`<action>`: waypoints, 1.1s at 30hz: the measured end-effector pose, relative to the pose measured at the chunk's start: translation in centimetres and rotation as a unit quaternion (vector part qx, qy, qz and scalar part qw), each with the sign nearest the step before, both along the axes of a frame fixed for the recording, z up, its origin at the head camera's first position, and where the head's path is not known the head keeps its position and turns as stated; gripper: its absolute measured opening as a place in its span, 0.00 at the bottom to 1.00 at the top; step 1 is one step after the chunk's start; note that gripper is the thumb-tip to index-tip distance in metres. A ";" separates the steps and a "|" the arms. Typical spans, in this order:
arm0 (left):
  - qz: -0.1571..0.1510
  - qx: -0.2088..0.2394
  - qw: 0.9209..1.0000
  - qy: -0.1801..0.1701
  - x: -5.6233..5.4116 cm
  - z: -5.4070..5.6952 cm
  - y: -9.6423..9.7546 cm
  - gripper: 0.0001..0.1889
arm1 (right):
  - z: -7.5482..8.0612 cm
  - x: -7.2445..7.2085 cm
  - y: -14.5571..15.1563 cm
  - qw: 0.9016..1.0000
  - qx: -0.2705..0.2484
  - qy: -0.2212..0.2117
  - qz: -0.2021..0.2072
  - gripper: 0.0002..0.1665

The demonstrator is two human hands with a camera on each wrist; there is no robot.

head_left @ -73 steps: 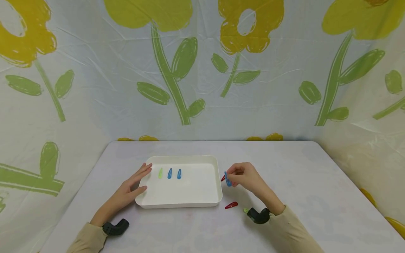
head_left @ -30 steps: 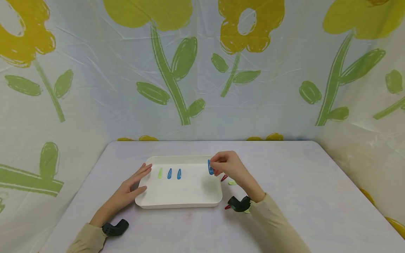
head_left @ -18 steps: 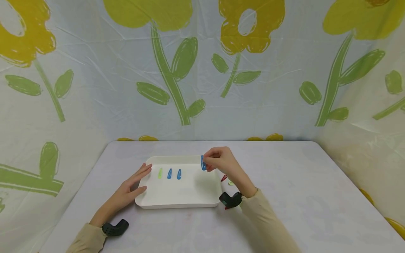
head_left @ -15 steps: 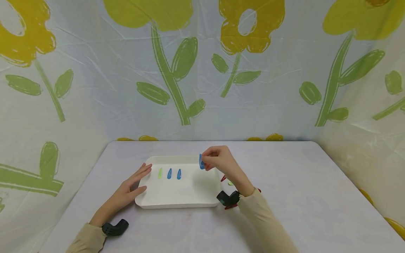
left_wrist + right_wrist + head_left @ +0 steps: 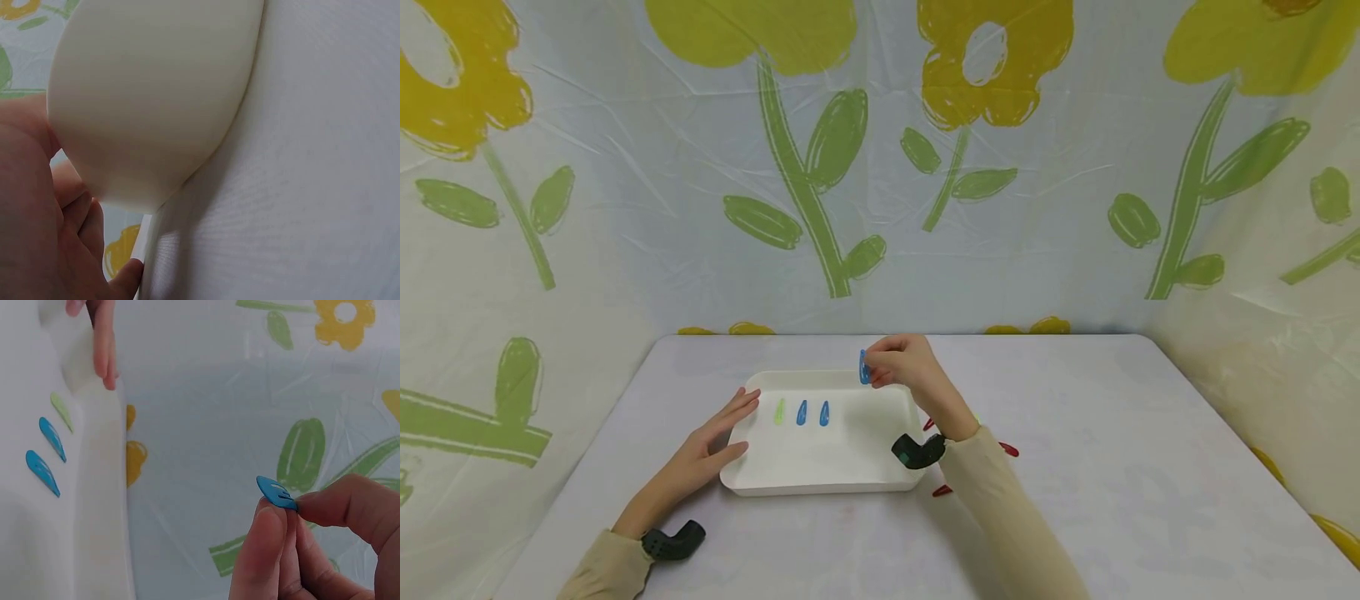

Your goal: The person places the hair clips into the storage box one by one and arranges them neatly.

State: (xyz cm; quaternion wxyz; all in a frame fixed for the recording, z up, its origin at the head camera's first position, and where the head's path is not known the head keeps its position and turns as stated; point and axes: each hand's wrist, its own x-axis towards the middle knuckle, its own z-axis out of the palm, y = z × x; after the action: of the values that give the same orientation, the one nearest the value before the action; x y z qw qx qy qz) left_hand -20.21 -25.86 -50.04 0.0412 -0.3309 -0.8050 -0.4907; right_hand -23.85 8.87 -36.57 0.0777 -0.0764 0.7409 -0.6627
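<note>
My right hand [image 5: 906, 367] pinches a blue snap hair clip [image 5: 277, 492] between thumb and fingers, raised above the back right part of the white tray [image 5: 820, 467]. In the tray, a light green hair clip [image 5: 779, 412] and two blue hair clips, one in the middle [image 5: 802, 412] and one to its right [image 5: 824, 413], lie side by side in a row. My left hand [image 5: 711, 442] rests on the tray's left edge with fingers spread and relaxed; the left wrist view shows it against the tray's outer wall [image 5: 150, 106].
Right of the tray lie red hair clips, one by its edge [image 5: 928, 423], one nearer the front [image 5: 942, 491] and one past the sleeve [image 5: 1009, 449]. My right forearm [image 5: 1007, 517] partly covers this area. A flowered curtain [image 5: 1037, 250] hangs behind the table.
My right hand has carried the blue clip from beside the tray's right edge leftward and up, over the tray. The left hand and the row of clips have stayed put.
</note>
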 end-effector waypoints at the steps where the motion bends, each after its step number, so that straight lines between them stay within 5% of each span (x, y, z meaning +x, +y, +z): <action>1: 0.000 0.000 1.000 -0.001 0.0 0.0 0.0 0.33 | -0.1 -0.2 -0.1 1.000 -0.005 -0.006 0.000 0.07; 12: 0.000 -0.001 1.000 -0.001 0.0 -0.1 0.0 0.33 | -1.1 -1.7 -1.3 0.999 -0.014 -0.045 0.009 0.07; 33: 0.000 0.000 1.000 0.001 0.0 0.0 0.0 0.33 | -3.8 -2.3 -3.0 0.991 0.068 -0.119 0.013 0.05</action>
State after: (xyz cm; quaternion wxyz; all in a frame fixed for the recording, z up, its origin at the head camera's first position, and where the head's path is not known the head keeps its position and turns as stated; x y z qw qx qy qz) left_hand -20.21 -25.88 -50.06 0.0421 -0.3313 -0.8052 -0.4900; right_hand -26.16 5.85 -40.35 0.1784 -0.0010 0.7685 -0.6144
